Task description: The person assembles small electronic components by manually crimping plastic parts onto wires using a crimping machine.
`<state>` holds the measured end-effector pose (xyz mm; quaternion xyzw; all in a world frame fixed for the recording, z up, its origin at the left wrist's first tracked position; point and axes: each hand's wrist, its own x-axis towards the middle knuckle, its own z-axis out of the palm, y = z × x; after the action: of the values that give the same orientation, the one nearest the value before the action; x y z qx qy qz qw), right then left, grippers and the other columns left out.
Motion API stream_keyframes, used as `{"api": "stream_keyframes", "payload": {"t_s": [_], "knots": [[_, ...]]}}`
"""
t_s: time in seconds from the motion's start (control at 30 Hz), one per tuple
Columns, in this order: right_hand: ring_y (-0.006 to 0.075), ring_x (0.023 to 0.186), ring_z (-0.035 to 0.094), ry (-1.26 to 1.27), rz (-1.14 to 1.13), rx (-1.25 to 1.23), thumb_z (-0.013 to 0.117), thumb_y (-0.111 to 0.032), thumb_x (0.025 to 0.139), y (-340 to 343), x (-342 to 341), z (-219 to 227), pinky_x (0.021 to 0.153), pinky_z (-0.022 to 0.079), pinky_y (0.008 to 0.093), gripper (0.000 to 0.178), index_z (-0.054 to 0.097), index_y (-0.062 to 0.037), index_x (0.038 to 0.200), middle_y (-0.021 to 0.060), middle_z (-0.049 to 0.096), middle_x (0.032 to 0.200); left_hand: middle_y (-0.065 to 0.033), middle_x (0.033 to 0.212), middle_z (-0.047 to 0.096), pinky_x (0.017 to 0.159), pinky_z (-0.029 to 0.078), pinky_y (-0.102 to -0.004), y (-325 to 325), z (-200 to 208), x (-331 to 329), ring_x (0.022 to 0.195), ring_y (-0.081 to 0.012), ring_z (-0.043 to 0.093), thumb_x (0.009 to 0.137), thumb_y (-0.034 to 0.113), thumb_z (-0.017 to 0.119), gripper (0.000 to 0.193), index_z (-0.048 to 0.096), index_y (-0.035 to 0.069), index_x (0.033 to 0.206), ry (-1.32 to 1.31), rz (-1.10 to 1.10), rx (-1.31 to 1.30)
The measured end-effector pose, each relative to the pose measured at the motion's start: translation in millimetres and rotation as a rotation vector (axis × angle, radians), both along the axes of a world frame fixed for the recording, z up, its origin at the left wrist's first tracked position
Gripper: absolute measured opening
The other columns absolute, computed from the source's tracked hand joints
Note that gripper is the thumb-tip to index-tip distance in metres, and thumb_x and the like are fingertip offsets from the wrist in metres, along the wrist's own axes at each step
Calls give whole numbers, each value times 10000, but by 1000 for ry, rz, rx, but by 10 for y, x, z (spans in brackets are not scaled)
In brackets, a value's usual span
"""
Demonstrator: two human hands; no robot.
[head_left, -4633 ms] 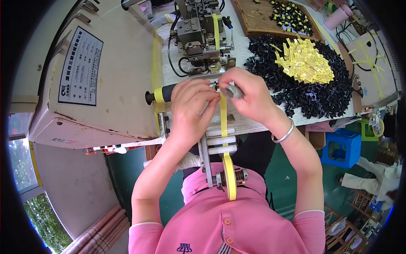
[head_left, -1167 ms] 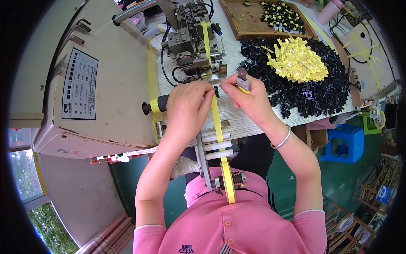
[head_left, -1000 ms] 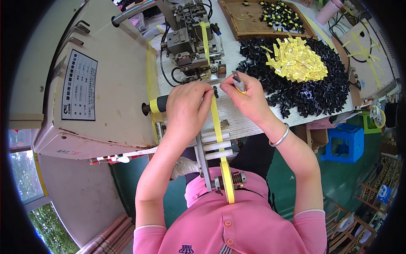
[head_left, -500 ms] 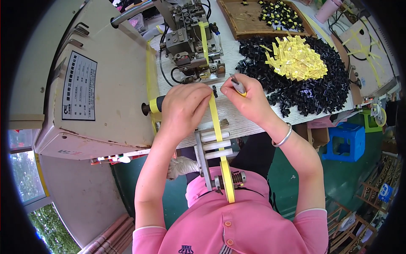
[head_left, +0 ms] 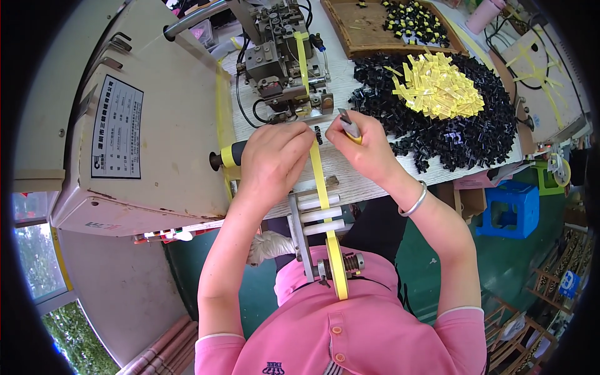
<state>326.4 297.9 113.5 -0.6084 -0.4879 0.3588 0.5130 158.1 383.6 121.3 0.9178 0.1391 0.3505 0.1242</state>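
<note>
My left hand (head_left: pixel 273 156) is closed, its fingertips pressed together at the upper end of a yellow tape strip (head_left: pixel 320 178). Whatever those fingers pinch is hidden beneath them. Just right of the fingertips is a short row of small black pieces (head_left: pixel 318 135). Wrapped round a grey-and-yellow utility knife (head_left: pixel 352 129), my right hand (head_left: pixel 370 149) is a little to the right of these pieces, the knife's tip pointing up and away. From a tape roll (head_left: pixel 336 269) close to my body, the strip runs over white rollers (head_left: pixel 321 214) toward the left hand.
A metal machine (head_left: pixel 269 62) with yellow tape stands ahead. Black parts (head_left: pixel 431 147) are heaped at right, topped by yellow strips (head_left: pixel 439 87). Behind them is a wooden tray (head_left: pixel 353 37) holding black-and-yellow pieces. A large beige cabinet (head_left: pixel 162 125) fills the left; a blue stool (head_left: pixel 509 209) stands on the floor.
My right hand and the utility knife have shifted very slightly left. My left hand stays almost in the same place at the tape.
</note>
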Motion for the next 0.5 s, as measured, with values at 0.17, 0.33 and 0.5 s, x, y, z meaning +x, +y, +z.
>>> {"api": "stream_keyframes", "payload": {"t_s": [0.17, 0.33, 0.5], "knots": [[101, 641, 497, -194, -67, 149, 623, -54, 815, 25, -51, 18, 605, 407, 252, 74, 581, -2, 784, 37, 572, 698, -86, 951, 632, 708, 463, -373, -36, -7, 25, 846, -276, 612, 703, 36, 684, 196, 607, 47, 883, -14, 32, -83], [167, 687, 566, -292, -28, 188, 634, -67, 812, -10, -25, 144, 648, 440, 274, 82, 591, 3, 807, 81, 599, 751, -82, 913, 586, 715, 441, -384, -51, 84, 167, 858, -280, 573, 668, 59, 699, 190, 590, 56, 823, -87, 87, -242], [162, 712, 611, -583, -90, 140, 606, -123, 871, -156, 80, 196, 639, 474, 271, 170, 558, 7, 969, 87, 616, 777, -81, 884, 567, 740, 400, -401, -24, 140, 189, 836, -285, 552, 669, 25, 676, 189, 537, 58, 793, -13, 70, -71]]}}
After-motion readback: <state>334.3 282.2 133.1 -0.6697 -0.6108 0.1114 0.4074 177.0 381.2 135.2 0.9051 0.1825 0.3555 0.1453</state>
